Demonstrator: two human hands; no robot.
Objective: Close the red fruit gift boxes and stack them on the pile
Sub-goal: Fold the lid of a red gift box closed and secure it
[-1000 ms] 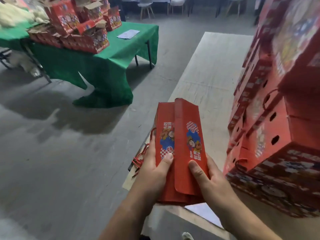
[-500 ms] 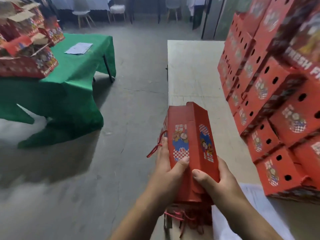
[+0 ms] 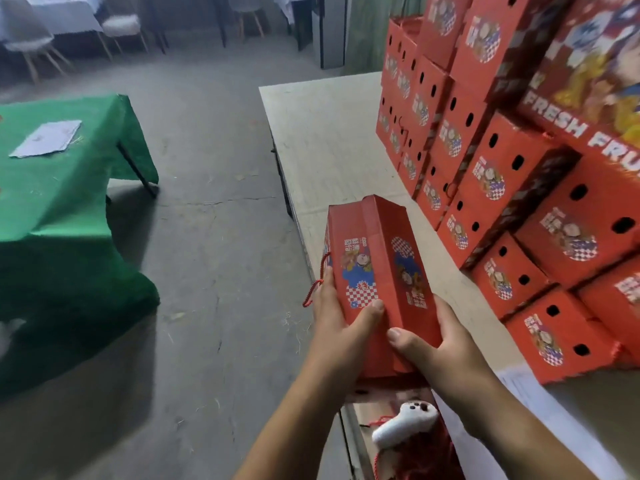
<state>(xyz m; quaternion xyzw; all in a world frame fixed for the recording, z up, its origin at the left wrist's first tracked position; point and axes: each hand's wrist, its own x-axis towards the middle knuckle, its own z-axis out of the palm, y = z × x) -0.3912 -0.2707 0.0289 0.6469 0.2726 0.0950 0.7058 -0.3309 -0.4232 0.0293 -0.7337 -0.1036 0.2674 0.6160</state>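
Both of my hands hold one red fruit gift box [image 3: 377, 271] in the lower middle of the head view, its closed top facing me and its long side pointing away. My left hand [image 3: 341, 320] grips its left side with the thumb on the printed top. My right hand [image 3: 438, 336] grips the near right side, thumb on top. A red cord handle [image 3: 317, 280] hangs off the box's left side. The box hovers over the front left part of a pale board table [image 3: 332, 147]. The pile of closed red boxes [image 3: 512, 174] rises at the right, apart from the held box.
A green-clothed table [image 3: 69, 202] with a white paper [image 3: 46, 138] stands at the left across a grey concrete floor. Chairs and white-clothed tables line the far back. A white plush object [image 3: 403, 426] and red cords lie below my hands. White sheets [image 3: 540, 403] lie at the pile's foot.
The view has swung right: the green table and its open boxes slid left, and the pile came into fuller sight. My hands keep the same hold on the box.
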